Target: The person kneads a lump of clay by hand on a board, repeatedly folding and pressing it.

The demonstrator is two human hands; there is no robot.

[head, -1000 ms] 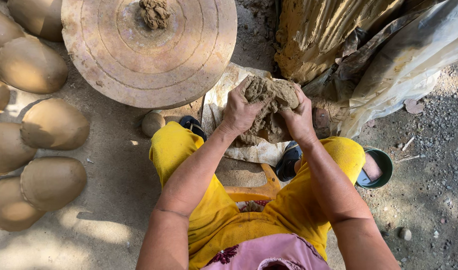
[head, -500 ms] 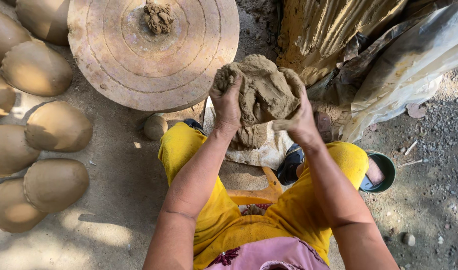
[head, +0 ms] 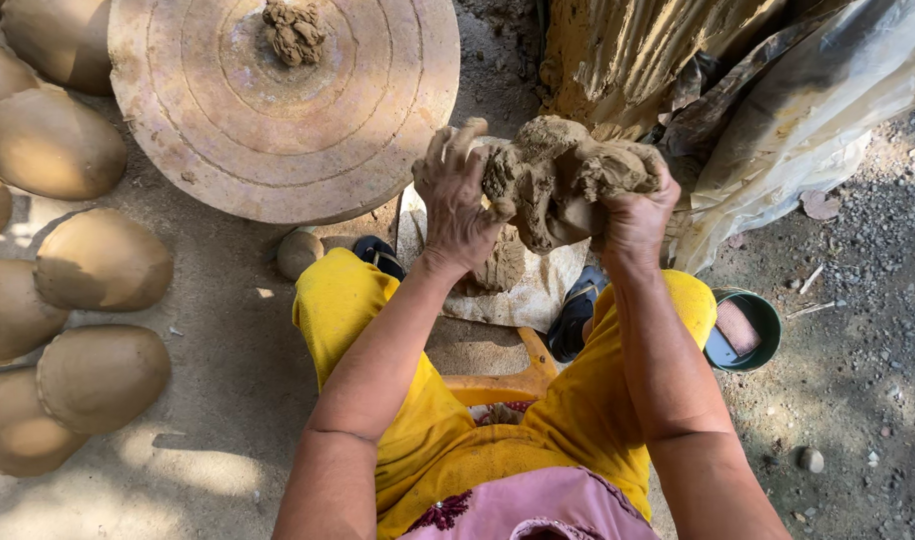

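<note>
Seen from above, a seated person in yellow trousers holds a lump of wet brown clay [head: 558, 175] at upper centre of the frame. The left hand [head: 458, 205] and right hand [head: 633, 215] both clench its sides. At upper left sits a round stone wheel [head: 278, 110]; about 7 clay domes [head: 103, 260], possibly more, line the left edge.

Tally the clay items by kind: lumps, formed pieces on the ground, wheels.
Clay lump in both hands: 1
Small clay lump on wheel: 1
Round wheel: 1
Formed clay pieces at left, some cut off by the edge: 8
Total: 11
</note>
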